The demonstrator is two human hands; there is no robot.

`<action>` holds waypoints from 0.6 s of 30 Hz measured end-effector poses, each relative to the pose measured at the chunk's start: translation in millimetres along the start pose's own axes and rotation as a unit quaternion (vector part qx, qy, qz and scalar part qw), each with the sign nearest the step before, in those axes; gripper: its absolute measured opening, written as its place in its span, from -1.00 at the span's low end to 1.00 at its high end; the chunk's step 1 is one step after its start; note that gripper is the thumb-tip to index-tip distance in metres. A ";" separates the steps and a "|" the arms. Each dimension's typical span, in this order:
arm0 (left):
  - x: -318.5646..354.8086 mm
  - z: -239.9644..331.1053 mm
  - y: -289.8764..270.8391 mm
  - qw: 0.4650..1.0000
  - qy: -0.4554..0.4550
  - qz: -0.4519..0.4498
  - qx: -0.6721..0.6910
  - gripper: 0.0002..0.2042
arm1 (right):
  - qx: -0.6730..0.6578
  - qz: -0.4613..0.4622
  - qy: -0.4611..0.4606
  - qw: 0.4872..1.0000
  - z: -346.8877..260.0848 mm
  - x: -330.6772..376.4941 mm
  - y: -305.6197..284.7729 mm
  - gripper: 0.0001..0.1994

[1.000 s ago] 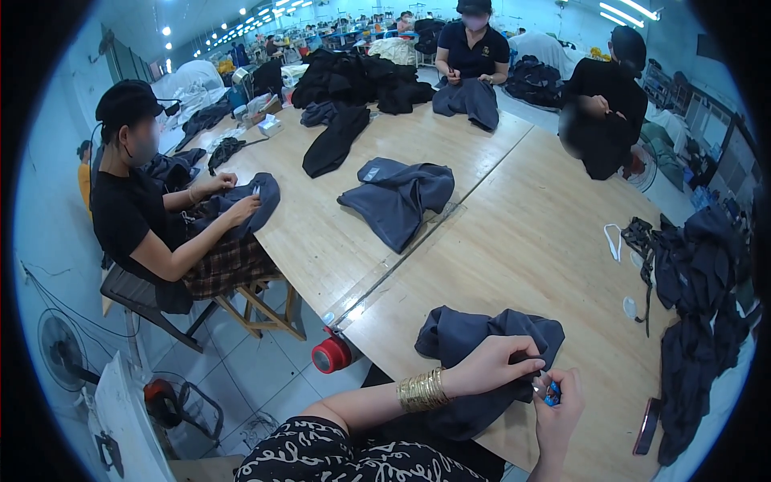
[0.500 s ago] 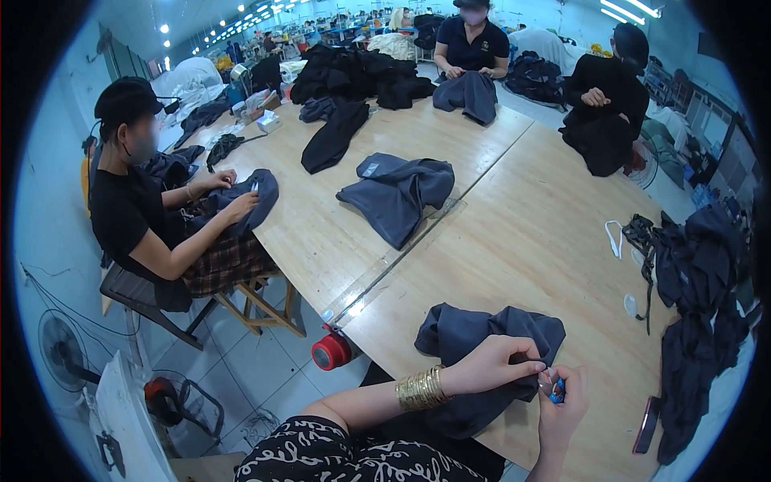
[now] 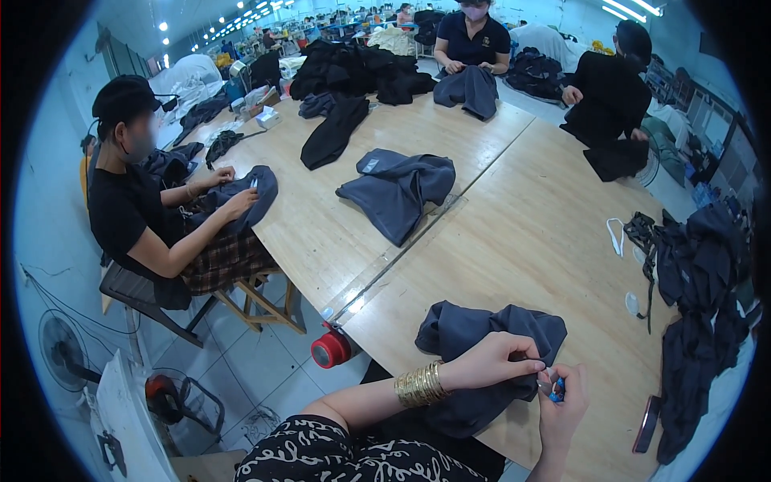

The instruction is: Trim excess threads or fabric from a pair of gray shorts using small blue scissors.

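A dark grey garment [image 3: 470,333] lies bunched at the near edge of the table and partly hangs over it. My left hand [image 3: 502,359], with gold bangles on its wrist, pinches the garment's right edge between thumb and fingers. Close against those fingertips, my right hand [image 3: 564,395] is closed around small blue-handled snips [image 3: 556,392]. A bit of the metal shows at the cloth edge; most of the tool is hidden in the palm.
Another grey garment [image 3: 397,193] lies mid-table across the seam. Dark clothes [image 3: 699,265] and a phone [image 3: 646,424] are at the right edge. A red round object [image 3: 330,350] is at the table's left edge. Several people handle garments around the table; a black pile [image 3: 353,72] lies at the back.
My hands stay nearly in place at the garment's edge. At the far right, the person in black has spread their arms apart and shifted the black cloth.
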State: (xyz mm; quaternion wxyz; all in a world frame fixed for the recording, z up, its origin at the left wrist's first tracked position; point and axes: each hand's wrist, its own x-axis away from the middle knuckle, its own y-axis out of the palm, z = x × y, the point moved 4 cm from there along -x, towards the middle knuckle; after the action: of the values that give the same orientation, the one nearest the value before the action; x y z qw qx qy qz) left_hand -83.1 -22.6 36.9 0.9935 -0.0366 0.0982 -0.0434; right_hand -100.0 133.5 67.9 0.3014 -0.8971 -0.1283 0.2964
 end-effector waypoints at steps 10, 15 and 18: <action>-0.2 -13.6 -7.8 0.996 -0.032 0.037 0.079 -0.80 | 0.001 -0.068 0.046 0.997 9.2 12.8 -11.1 -0.75; 8.9 -3.5 -19.9 0.986 -0.087 0.023 0.138 -0.84 | 0.015 -0.059 0.002 0.998 3.1 0.3 -8.3 -0.63; 4.0 -2.6 -17.9 0.985 -0.097 0.001 0.143 -0.85 | 0.044 -0.034 -0.035 0.998 5.0 -0.8 -12.7 -0.69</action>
State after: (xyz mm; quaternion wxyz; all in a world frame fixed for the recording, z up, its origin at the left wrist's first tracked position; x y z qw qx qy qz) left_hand -81.1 -40.9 35.0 0.9934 0.1018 -0.0059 -0.0523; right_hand -104.3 145.5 72.9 0.3459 -0.8671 -0.1565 0.3226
